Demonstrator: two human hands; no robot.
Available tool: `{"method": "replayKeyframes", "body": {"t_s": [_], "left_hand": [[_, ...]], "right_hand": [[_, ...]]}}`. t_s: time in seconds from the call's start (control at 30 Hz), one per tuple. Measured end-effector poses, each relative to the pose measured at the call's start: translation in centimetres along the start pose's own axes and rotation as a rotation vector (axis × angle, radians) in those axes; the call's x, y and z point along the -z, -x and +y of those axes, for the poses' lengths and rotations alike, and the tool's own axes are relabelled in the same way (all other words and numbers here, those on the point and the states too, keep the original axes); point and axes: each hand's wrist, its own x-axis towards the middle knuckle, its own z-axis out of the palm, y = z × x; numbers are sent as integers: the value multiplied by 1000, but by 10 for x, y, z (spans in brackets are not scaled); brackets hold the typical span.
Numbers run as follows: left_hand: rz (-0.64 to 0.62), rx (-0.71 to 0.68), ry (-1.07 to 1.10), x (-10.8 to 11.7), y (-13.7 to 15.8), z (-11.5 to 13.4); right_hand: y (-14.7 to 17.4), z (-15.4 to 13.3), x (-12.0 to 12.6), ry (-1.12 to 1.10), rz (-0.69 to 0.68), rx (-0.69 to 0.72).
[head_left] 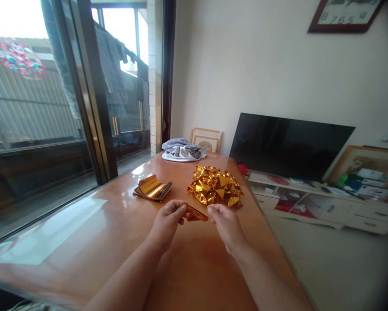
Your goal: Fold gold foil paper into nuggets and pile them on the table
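My left hand (pixel 171 216) pinches a folded piece of gold foil paper (pixel 197 213) between thumb and fingers, above the table. At the foil's right tip, my right hand (pixel 225 222) has its thumb and fingers closed together. Whether those fingertips grip anything is hidden. Beyond my left hand lies a stack of gold foil sheets (pixel 153 188), its top sheet curling up. A heap of folded gold foil pieces (pixel 215 185) sits just past my right hand.
The glossy wooden table (pixel 187 268) reflects window light. Bundled grey and white cloth (pixel 183 150) rests at its far end, near leaning frames (pixel 206 137). To the right stand a large dark television (pixel 287 144) and a low white cabinet (pixel 336 211). Glass sliding doors (pixel 93 99) run along the left.
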Motion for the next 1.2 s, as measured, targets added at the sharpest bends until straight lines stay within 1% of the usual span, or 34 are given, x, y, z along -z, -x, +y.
{"method": "replayKeyframes", "body": {"t_s": [0.07, 0.13, 0.33, 0.57, 0.7, 0.87, 1.0, 1.2], "left_hand": [[6, 6, 20, 2, -1, -1], [10, 18, 41, 3, -1, -1], [-18, 52, 109, 4, -2, 1], [-14, 105, 148, 3, -1, 5], [-10, 132, 170, 2, 1, 6], [-20, 111, 121, 0, 2, 7], [-32, 92, 79, 1, 2, 6], [-13, 81, -15, 4, 0, -1]], "right_hand": [[2, -2, -3, -21, -52, -17], [4, -3, -5, 4, -86, -11], [4, -3, -7, 150, -112, 39], [2, -3, -6, 142, -61, 71], [2, 0, -7, 110, -28, 59], [2, 3, -8, 49, -35, 28], [2, 3, -9, 66, -18, 50], [1, 7, -11, 55, -6, 25]]}}
